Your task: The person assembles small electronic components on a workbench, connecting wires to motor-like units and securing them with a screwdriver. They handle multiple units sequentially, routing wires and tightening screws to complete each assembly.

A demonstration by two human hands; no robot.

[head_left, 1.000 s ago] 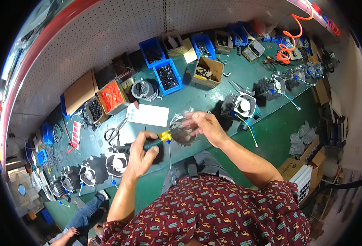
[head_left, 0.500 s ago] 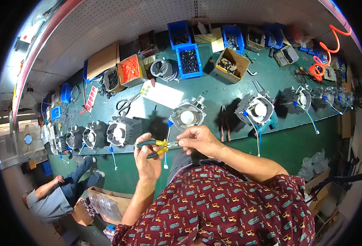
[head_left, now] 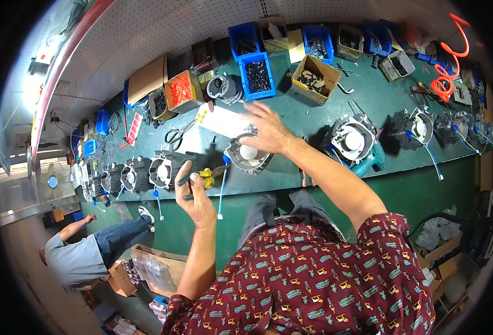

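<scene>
My left hand (head_left: 193,196) is raised in front of the green bench and grips a pair of pliers (head_left: 202,177) with green and yellow handles. My right hand (head_left: 266,129) reaches forward with its fingers spread, over the far rim of a grey round motor housing (head_left: 248,155) that sits on the bench with a blue-tipped white wire (head_left: 222,184) hanging from it. A white sheet of paper (head_left: 218,120) lies just behind that housing.
More motor housings (head_left: 351,137) line the green bench (head_left: 313,117) to the right, others (head_left: 160,170) to the left. Blue bins (head_left: 259,75), cardboard boxes (head_left: 313,78), an orange-filled box (head_left: 180,91) and scissors (head_left: 175,134) stand behind. An orange coiled hose (head_left: 447,84) hangs right. Another person (head_left: 87,254) crouches lower left.
My right hand left the pliers near my left hand and reached forward over the housing, fingers spreading. The view has shifted, so the bench sits higher and further right.
</scene>
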